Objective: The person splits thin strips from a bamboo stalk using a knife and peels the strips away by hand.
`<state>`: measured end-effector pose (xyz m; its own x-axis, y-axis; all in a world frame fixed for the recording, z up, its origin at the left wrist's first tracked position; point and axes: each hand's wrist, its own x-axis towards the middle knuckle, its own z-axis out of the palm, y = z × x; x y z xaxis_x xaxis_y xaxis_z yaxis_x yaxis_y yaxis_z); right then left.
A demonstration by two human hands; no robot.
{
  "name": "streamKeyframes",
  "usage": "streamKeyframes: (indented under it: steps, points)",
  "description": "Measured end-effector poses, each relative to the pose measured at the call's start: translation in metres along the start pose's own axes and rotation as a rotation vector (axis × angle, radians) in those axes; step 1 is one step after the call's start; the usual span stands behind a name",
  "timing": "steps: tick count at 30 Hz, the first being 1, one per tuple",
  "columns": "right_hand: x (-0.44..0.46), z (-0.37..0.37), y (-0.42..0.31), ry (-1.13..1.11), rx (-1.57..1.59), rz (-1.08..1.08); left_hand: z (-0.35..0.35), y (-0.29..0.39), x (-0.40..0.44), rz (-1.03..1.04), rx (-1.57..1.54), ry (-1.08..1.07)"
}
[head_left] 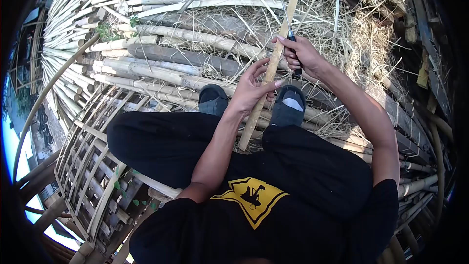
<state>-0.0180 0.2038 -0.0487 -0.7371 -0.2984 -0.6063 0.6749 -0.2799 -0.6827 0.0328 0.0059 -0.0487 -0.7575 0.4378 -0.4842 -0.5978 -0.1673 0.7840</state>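
A flat bamboo strip [252, 124] slants upward in front of my body, its lower end between my knees. My left hand [253, 88] is closed around its middle, with the thumb on the near side. Higher up, my right hand [304, 55] grips a knife [291, 36] by its black handle. The knife's thin blade points away from me, close alongside the strip's right edge. My right fingertips also reach the strip. Whether the blade's edge touches the bamboo I cannot tell.
Bamboo poles [166, 72] lie in rows beneath and ahead of me. Thin shavings [361, 49] cover the right side. A woven bamboo lattice [93, 176] stands at the left. My sandalled feet [289, 107] rest just below my hands. A bent pole [46, 93] arches at far left.
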Motion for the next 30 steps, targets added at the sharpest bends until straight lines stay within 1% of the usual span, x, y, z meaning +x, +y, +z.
streamKeyframes:
  steps: [1, 3, 7, 9, 10, 12, 13, 14, 15, 16, 17, 18, 19, 21, 22, 23, 24, 25, 27, 28, 30]
  points:
    - [0.001, -0.004, -0.001, 0.001, -0.002, -0.002, 0.0, -0.002, 0.001, 0.002, 0.0, -0.002]
    - [0.003, -0.008, -0.001, -0.022, -0.003, -0.02, 0.001, -0.005, 0.001, -0.022, 0.106, 0.057]
    - [0.0, -0.006, -0.004, -0.025, -0.085, -0.054, -0.001, -0.016, 0.005, 0.02, 0.221, 0.044]
    - [0.0, -0.003, -0.004, 0.007, -0.124, -0.065, -0.005, -0.026, 0.007, 0.156, 0.644, 0.129]
    - [0.0, -0.002, -0.005, 0.038, -0.162, -0.078, -0.006, -0.027, 0.007, 0.156, 0.644, 0.13]
    - [0.0, 0.001, -0.008, 0.052, -0.196, -0.07, -0.005, -0.027, 0.007, 0.161, 0.777, 0.214]
    - [0.0, 0.002, -0.009, 0.068, -0.228, -0.06, -0.003, -0.026, 0.007, 0.162, 0.777, 0.215]
    - [0.002, 0.002, -0.009, 0.068, -0.228, -0.061, -0.001, -0.024, 0.007, 0.188, 0.691, 0.255]
    - [0.005, 0.002, -0.009, 0.17, -0.49, -0.129, 0.001, -0.023, 0.007, 0.214, 0.605, 0.294]
    - [0.006, 0.002, -0.009, 0.27, -0.751, -0.196, -0.002, -0.026, 0.008, 0.214, 0.605, 0.295]
    - [0.005, 0.0, -0.01, 0.268, -0.752, -0.197, -0.008, -0.032, 0.01, 0.126, 0.511, 0.272]
    - [0.002, -0.003, -0.011, 0.286, -0.977, -0.276, -0.01, -0.031, 0.01, 0.038, 0.416, 0.25]
    - [-0.001, -0.004, -0.012, 0.304, -1.199, -0.356, -0.01, -0.031, 0.009, 0.037, 0.418, 0.253]
    - [-0.006, -0.004, -0.011, 0.261, -1.196, -0.349, -0.006, -0.029, 0.009, 0.005, 0.239, 0.229]
    - [-0.008, -0.005, -0.008, 0.206, -1.225, -0.361, -0.006, -0.029, 0.009, 0.005, 0.237, 0.227]
    - [-0.01, -0.005, -0.005, 0.149, -1.253, -0.372, -0.006, -0.028, 0.009, 0.012, 0.286, 0.215]
    - [-0.013, -0.003, -0.006, 0.101, -1.312, -0.326, -0.006, -0.028, 0.009, 0.018, 0.336, 0.204]
    - [-0.013, -0.005, -0.001, 0.1, -1.312, -0.326, -0.007, -0.029, 0.01, 0.018, 0.336, 0.204]
    - [-0.01, -0.009, 0.011, 0.047, -1.412, -0.453, -0.008, -0.032, 0.011, 0.037, 0.413, 0.211]
    - [-0.011, -0.01, 0.013, 0.047, -1.411, -0.452, -0.007, -0.033, 0.011, 0.036, 0.413, 0.212]
    - [-0.014, -0.01, 0.017, -0.007, -1.406, -0.426, -0.007, -0.034, 0.011, 0.184, 0.653, 0.3]
